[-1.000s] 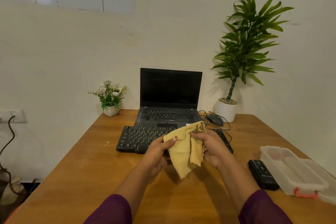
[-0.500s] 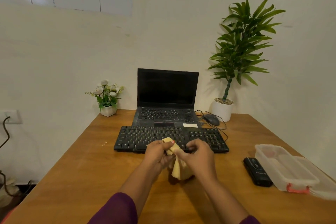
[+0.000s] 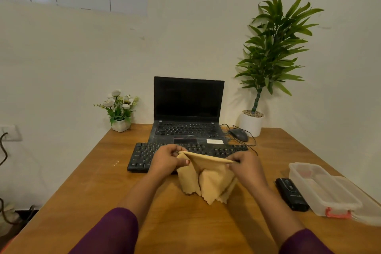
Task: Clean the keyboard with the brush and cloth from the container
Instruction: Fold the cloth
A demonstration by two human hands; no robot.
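Both hands hold the yellow cloth [image 3: 208,179] up over the near middle of the wooden desk [image 3: 82,192]. The left hand [image 3: 165,161] has its fingers [image 3: 181,162] curled and pinching the left end of the cloth's top edge. The right hand [image 3: 246,168] pinches the right end between thumb and fingers. That top edge runs taut between the two hands, and the rest of the cloth hangs in loose folds. Whether its ragged lower corners touch the desk cannot be told.

The black keyboard [image 3: 142,156] lies flat just beyond the hands, and the hands and cloth cover its middle and near edge. Directly behind it an open black laptop [image 3: 188,109] has a dark screen. A black mouse [image 3: 239,134] sits to the right of the laptop, its cable looping past the keyboard's far right corner.

On the right side of the desk stands the clear plastic container [image 3: 321,187], which has an orange clasp on its near end. A black oblong object [image 3: 291,194] lies just to its left, well apart from the right hand.

At the far edge a tall green plant [image 3: 272,51] grows from a white pot on the right. A small pot of white flowers [image 3: 120,109] stands on the left. Purple sleeves [image 3: 111,233] cover both forearms at the near edge of the view.
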